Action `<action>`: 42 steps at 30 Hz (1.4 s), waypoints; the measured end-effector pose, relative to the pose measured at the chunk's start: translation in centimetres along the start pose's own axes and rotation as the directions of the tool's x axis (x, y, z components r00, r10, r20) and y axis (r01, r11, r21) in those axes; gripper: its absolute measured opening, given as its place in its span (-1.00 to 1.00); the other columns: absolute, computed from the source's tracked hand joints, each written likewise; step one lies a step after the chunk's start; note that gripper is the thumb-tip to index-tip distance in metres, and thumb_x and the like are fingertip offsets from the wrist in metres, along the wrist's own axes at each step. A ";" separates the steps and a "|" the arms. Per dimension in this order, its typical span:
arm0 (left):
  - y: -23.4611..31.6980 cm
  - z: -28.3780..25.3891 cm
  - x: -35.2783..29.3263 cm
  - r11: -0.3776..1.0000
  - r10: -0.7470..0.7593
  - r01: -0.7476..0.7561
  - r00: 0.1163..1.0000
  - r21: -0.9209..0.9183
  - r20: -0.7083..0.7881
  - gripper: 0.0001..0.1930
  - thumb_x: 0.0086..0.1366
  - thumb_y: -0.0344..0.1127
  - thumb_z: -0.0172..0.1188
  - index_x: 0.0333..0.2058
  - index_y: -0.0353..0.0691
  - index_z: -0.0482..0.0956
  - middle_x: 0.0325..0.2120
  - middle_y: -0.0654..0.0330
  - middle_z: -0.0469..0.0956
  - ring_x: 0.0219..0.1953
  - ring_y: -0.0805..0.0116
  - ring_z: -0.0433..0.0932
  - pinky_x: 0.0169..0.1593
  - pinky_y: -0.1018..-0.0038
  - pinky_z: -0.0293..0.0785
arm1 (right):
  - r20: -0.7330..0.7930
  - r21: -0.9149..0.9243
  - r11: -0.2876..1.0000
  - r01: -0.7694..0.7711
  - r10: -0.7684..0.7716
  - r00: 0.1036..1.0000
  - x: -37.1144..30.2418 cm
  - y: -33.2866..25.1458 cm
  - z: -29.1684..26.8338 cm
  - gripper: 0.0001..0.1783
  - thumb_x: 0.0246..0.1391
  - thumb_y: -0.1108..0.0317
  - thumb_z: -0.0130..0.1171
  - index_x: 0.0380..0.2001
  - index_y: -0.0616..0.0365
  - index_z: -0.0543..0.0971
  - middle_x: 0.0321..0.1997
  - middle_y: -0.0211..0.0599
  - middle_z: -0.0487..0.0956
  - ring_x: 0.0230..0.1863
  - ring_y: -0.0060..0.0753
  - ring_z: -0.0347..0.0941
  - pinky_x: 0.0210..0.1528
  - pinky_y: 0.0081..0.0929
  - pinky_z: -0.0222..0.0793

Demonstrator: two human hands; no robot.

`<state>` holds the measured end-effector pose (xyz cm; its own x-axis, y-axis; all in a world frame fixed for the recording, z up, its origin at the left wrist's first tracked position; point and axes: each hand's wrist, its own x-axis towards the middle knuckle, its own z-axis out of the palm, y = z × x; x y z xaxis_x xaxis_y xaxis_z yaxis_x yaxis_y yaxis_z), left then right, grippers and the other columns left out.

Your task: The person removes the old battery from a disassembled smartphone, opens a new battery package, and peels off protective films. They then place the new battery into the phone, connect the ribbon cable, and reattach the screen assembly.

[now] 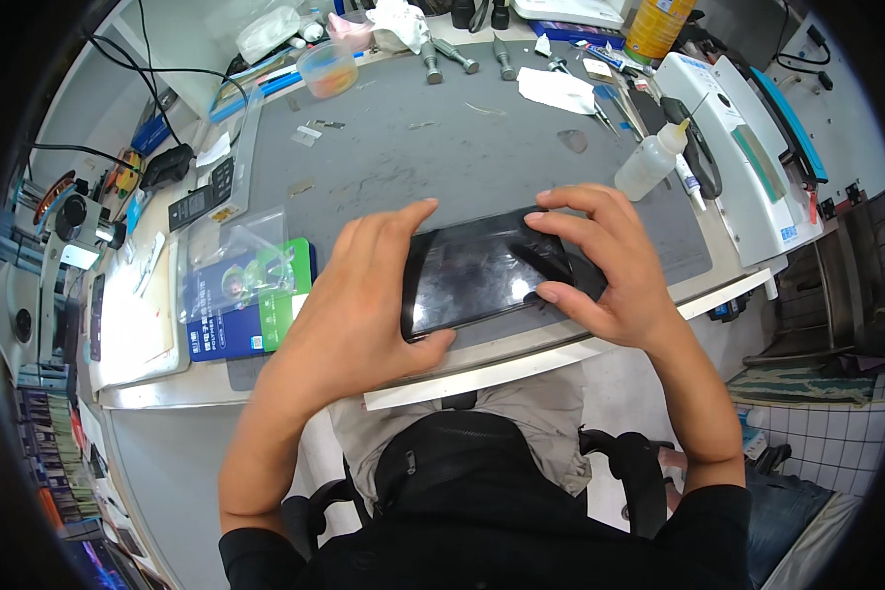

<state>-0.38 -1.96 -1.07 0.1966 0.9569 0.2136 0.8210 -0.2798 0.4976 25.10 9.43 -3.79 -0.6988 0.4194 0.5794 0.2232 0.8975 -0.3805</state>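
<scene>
A black smartphone [477, 275] with a glossy, reflective face lies lengthwise between my hands, just above or on the grey work mat [393, 147] near the table's front edge. My left hand [349, 295] closes round its left end, index finger at the far corner and thumb at the near one. At the right end my right hand [615, 261] grips it, fingers along the far edge and thumb on the near side. A dark shape shows under the right palm; whether it belongs to the phone I cannot tell.
A blue and green box [231, 320] under clear plastic packaging [228, 258] lies left. To the right stand a squeeze bottle [649, 165] and a white machine [733, 147]. Several screwdrivers [454, 56] and a clear tub [327, 71] are at the back.
</scene>
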 end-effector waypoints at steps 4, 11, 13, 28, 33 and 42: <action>-0.4 -1.4 -0.1 0.999 0.021 -0.015 0.993 -0.047 0.113 -0.03 -0.09 -0.43 0.44 0.35 -0.20 0.19 0.14 -0.15 0.37 0.22 -0.20 0.35 0.24 0.14 0.40 | 0.080 0.012 1.000 -0.025 0.024 0.997 0.0 0.1 0.3 -0.25 -0.16 0.23 0.53 0.18 0.01 0.53 0.29 -0.18 0.44 0.31 0.09 0.32 0.30 -0.06 0.31; -0.6 -1.7 -0.2 1.000 0.014 -0.009 0.985 -0.029 0.170 -0.03 -0.08 -0.49 0.37 0.37 -0.11 0.19 0.19 -0.17 0.32 0.26 -0.23 0.34 0.23 0.14 0.43 | 0.236 0.008 0.995 -0.095 0.090 0.967 0.1 0.0 0.0 -0.01 -0.21 -0.02 0.54 0.33 0.03 0.42 0.48 -0.12 0.30 0.49 0.16 0.15 0.48 0.02 0.10; -0.7 -1.8 -0.2 1.000 0.022 -0.019 0.983 -0.018 0.180 -0.03 -0.09 -0.50 0.37 0.37 -0.10 0.19 0.19 -0.17 0.32 0.26 -0.23 0.34 0.23 0.14 0.44 | 0.257 0.010 0.993 -0.114 0.108 0.960 0.3 0.2 -0.2 0.01 -0.21 -0.05 0.53 0.35 0.02 0.41 0.50 -0.12 0.28 0.51 0.15 0.13 0.49 0.02 0.08; -1.7 -1.8 -0.2 0.996 0.067 -0.057 0.983 -0.062 0.173 0.02 -0.21 -0.48 0.43 0.34 -0.19 0.22 0.19 -0.08 0.35 0.23 -0.20 0.34 0.25 0.15 0.40 | 0.284 0.017 0.991 -0.132 0.121 0.951 0.5 0.5 -0.2 0.04 -0.21 -0.09 0.53 0.34 0.09 0.40 0.47 -0.07 0.33 0.49 0.13 0.19 0.47 -0.02 0.09; -1.6 -1.9 0.0 0.997 0.059 -0.049 0.982 -0.063 0.178 -0.02 -0.14 -0.48 0.41 0.34 -0.16 0.22 0.14 -0.09 0.37 0.22 -0.19 0.37 0.21 0.15 0.44 | 0.290 0.020 0.989 -0.143 0.131 0.948 0.5 0.4 -0.3 0.05 -0.22 -0.06 0.55 0.35 0.10 0.39 0.47 -0.08 0.33 0.48 0.13 0.19 0.47 -0.02 0.10; -1.8 -2.1 0.3 0.997 0.055 -0.041 0.974 -0.071 0.219 0.08 -0.24 -0.49 0.43 0.38 -0.16 0.19 0.16 -0.07 0.35 0.19 -0.17 0.37 0.18 0.18 0.44 | 0.283 0.035 0.988 -0.148 0.132 0.950 0.7 0.4 -0.3 0.10 -0.25 -0.01 0.58 0.38 0.11 0.35 0.46 -0.11 0.35 0.48 0.10 0.19 0.48 -0.03 0.10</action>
<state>-2.95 -1.34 -0.18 0.3542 0.9337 0.0518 0.7724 -0.3234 0.5466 24.87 10.15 -3.35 -0.8265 0.4786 0.2964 0.3003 0.8201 -0.4871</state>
